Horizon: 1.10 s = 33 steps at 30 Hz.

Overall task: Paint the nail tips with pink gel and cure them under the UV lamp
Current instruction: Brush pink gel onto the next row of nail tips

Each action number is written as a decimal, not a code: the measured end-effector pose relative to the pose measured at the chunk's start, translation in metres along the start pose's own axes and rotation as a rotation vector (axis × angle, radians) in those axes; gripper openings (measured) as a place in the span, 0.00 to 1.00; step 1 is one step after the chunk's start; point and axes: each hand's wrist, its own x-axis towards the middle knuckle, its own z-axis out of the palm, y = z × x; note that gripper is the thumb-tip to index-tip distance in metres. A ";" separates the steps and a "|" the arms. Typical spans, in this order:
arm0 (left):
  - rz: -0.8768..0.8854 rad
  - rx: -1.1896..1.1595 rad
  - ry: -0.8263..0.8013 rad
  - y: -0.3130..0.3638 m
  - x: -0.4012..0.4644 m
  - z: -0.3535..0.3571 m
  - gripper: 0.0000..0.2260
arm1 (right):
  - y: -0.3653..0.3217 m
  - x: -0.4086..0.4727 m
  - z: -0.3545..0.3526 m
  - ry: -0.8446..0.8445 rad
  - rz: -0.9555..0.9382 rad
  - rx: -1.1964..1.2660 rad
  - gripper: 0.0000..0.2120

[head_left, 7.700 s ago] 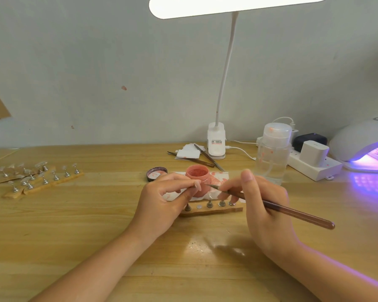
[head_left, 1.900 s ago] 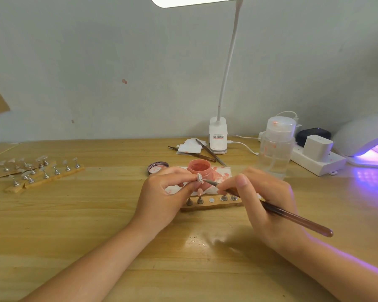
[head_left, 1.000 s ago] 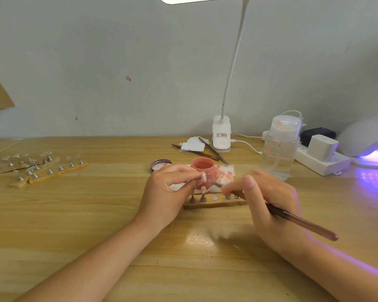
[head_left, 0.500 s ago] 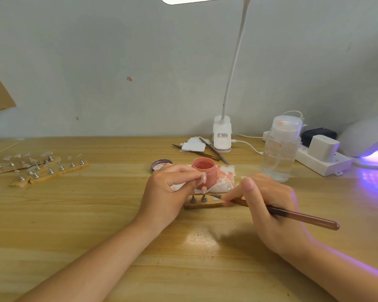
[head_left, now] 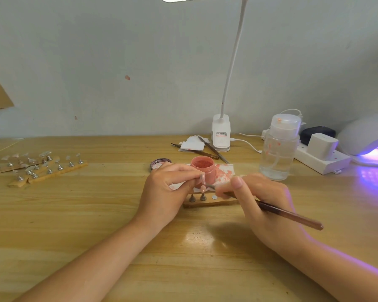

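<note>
My left hand (head_left: 166, 190) pinches a small nail tip (head_left: 202, 178) on its stand, just in front of the open pink gel jar (head_left: 203, 168). My right hand (head_left: 262, 199) grips a brown brush (head_left: 288, 214), whose bristle end touches the nail tip. Below them lies a wooden holder strip (head_left: 207, 201) with two metal stands on it. The UV lamp (head_left: 369, 140) glows purple at the far right.
Wooden strips with several clear nail tips (head_left: 37, 168) lie at the left. A jar lid (head_left: 160, 164), stained paper (head_left: 224, 174), tweezers (head_left: 214, 150), a desk lamp base (head_left: 221, 132), a clear pump bottle (head_left: 279, 147) and a power strip (head_left: 321, 158) stand behind.
The brush tip has come back up from the holder strip to the nail tip in my left hand. My left hand has stayed in place.
</note>
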 end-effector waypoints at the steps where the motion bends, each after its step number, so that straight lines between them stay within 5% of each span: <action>1: -0.004 -0.007 0.002 0.000 0.000 0.000 0.10 | 0.001 -0.002 0.000 0.011 0.008 0.012 0.24; 6: 0.019 0.014 0.000 0.001 0.000 0.000 0.12 | -0.002 0.001 0.001 -0.001 -0.011 -0.026 0.16; 11: 0.013 0.009 -0.003 0.002 0.001 0.000 0.13 | 0.000 -0.002 0.000 0.036 0.024 0.015 0.25; 15: 0.012 0.024 0.000 0.002 0.000 0.001 0.12 | -0.003 0.002 0.001 0.003 -0.021 -0.043 0.14; 19: -0.001 0.011 -0.002 0.004 0.000 0.001 0.09 | 0.001 -0.001 -0.001 0.037 0.014 0.004 0.25; 23: 0.011 0.048 -0.011 0.004 -0.001 0.000 0.07 | -0.002 0.003 0.000 -0.004 -0.037 -0.079 0.13; 27: -0.027 0.064 -0.010 0.005 -0.001 0.000 0.10 | 0.001 0.000 -0.002 0.047 -0.026 -0.026 0.25; 33: -0.007 0.065 0.013 0.006 0.000 0.001 0.12 | 0.001 0.001 0.000 0.003 -0.036 -0.079 0.19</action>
